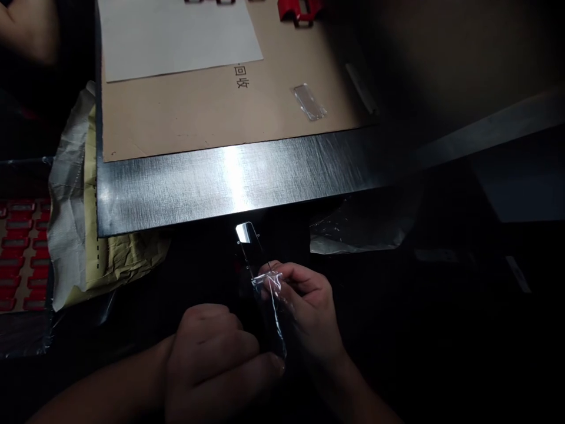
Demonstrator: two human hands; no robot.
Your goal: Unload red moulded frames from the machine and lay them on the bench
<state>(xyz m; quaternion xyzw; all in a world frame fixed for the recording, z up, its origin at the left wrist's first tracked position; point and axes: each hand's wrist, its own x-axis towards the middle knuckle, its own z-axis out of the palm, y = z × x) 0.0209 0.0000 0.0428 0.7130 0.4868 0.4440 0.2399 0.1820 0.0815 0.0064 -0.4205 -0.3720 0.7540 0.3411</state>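
Note:
My right hand (311,300) is closed, its thumb and fingers pinching the edge of a thin, glossy, see-through panel (246,234) with dark edges. The panel points away from me, and its far end reflects light. A crinkled strip of clear film (276,315) hangs off the panel's near end and runs down towards me. My left hand (216,353) is curled like a fist, with the film's lower end at its thumb tip. Both hands are in front of the table's near edge, below the tabletop.
A metal-edged table (185,188) carries a cardboard sheet (189,123), white paper (176,35), a red plastic part (302,9) and a scrap of clear film (309,101). Left are a crumpled yellow bag (128,259) and a tray of red parts (20,259). Another person's arm (30,29) shows top left.

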